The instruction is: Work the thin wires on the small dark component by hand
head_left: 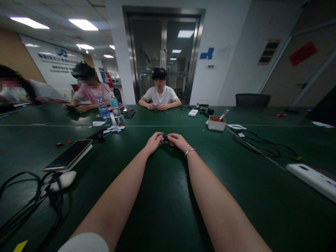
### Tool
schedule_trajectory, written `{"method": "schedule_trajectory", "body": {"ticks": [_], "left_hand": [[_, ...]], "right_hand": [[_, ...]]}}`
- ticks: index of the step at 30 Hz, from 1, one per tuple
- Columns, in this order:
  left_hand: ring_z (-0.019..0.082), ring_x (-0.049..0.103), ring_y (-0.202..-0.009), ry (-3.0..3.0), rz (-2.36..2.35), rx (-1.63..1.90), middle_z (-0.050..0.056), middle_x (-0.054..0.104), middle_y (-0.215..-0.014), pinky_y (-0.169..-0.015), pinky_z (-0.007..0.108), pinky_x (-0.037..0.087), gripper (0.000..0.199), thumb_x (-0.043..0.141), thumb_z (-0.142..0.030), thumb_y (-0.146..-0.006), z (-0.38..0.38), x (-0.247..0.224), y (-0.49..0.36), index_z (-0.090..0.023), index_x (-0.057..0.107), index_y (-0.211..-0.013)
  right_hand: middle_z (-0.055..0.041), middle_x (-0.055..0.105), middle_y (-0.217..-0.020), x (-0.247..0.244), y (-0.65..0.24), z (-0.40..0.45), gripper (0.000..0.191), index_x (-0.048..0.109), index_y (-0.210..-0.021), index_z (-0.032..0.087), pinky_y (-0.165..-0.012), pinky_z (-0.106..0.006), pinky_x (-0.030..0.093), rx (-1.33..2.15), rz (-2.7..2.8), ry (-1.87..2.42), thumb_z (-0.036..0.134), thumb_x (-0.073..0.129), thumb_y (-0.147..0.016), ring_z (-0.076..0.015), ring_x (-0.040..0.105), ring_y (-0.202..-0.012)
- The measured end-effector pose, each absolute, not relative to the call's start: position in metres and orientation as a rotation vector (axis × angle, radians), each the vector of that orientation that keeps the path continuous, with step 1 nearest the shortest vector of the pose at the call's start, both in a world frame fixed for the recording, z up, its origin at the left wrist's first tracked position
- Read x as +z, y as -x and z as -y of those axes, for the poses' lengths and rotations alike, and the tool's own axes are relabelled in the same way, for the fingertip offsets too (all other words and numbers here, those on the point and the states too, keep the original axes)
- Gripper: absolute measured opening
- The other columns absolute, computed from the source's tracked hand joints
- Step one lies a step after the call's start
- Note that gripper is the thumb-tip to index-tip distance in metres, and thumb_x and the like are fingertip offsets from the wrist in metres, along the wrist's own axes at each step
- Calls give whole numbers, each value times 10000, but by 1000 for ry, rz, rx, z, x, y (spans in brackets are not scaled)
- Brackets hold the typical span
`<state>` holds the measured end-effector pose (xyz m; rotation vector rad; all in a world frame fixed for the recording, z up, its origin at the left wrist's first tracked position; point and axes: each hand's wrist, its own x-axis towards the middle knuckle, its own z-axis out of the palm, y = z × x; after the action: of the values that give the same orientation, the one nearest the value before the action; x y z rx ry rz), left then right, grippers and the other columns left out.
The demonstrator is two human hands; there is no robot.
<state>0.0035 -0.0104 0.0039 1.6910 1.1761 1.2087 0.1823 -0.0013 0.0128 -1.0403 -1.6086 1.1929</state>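
Observation:
Both my arms reach forward over the dark green table (168,189), and my hands meet near its middle. A small black object (165,138) with a shiny metal-looking end is held between them; its kind is too small to make out. Closed on its left end are the fingers of my left hand (154,142). My right hand (179,141), with a silver bracelet (190,152) at the wrist, pinches the other end. The fingers partly cover the object.
To the left lie a phone (69,154), a white mouse-shaped thing (64,180) and black cables (23,203). Water bottles (103,107) stand farther back. On the right are a small box (216,124), more cables and a white power strip (312,178). Several people sit around the table.

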Motion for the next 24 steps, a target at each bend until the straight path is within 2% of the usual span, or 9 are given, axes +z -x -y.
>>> {"method": "schedule_trajectory", "body": {"ticks": [5, 9, 12, 16, 20, 24], "left_hand": [[96, 508, -598, -1700, -1194, 1232, 1, 569, -734, -530, 199, 409, 284, 529, -290, -823, 11, 5, -5, -197, 606, -1079], [95, 497, -578, -1683, -1159, 1232, -3, 547, -683, -516, 197, 407, 278, 482, -303, -854, 11, 5, -5, -178, 603, -1071], [91, 509, -600, -1682, -1157, 1243, -3, 554, -712, -527, 189, 416, 270, 541, -260, -813, 11, 5, -4, -182, 602, -1064], [83, 485, -555, -1637, -1140, 1229, -4, 540, -673, -503, 184, 401, 264, 490, -286, -849, 12, 6, -4, -166, 597, -1059], [89, 503, -600, -1639, -1168, 1245, 7, 560, -735, -508, 178, 407, 249, 527, -259, -820, 14, 8, -5, -183, 609, -1043], [89, 491, -584, -1639, -1170, 1224, 3, 552, -715, -505, 181, 397, 256, 518, -271, -822, 17, 11, -5, -186, 617, -1043]], "right_hand": [[-28, 703, -705, 13, -182, 3, 207, 663, -1016, 143, -456, -139, 434, 1189, 1599, 1039, 249, 626, -842, -53, 529, -476], [-31, 705, -712, 14, -182, 4, 199, 664, -1017, 140, -459, -136, 432, 1187, 1603, 1041, 236, 612, -851, -51, 530, -480], [-30, 706, -714, 15, -182, 5, 199, 664, -1017, 142, -456, -134, 433, 1195, 1608, 1035, 240, 611, -852, -51, 529, -479], [-32, 706, -714, 14, -182, 4, 202, 662, -1018, 144, -451, -133, 431, 1194, 1606, 1035, 247, 617, -850, -51, 530, -480], [-29, 705, -715, 13, -183, 3, 205, 663, -1019, 149, -452, -137, 434, 1192, 1604, 1030, 248, 620, -845, -54, 532, -481], [-28, 705, -709, 14, -182, 3, 203, 667, -1016, 147, -456, -140, 438, 1192, 1602, 1038, 242, 621, -843, -56, 536, -481]]}}
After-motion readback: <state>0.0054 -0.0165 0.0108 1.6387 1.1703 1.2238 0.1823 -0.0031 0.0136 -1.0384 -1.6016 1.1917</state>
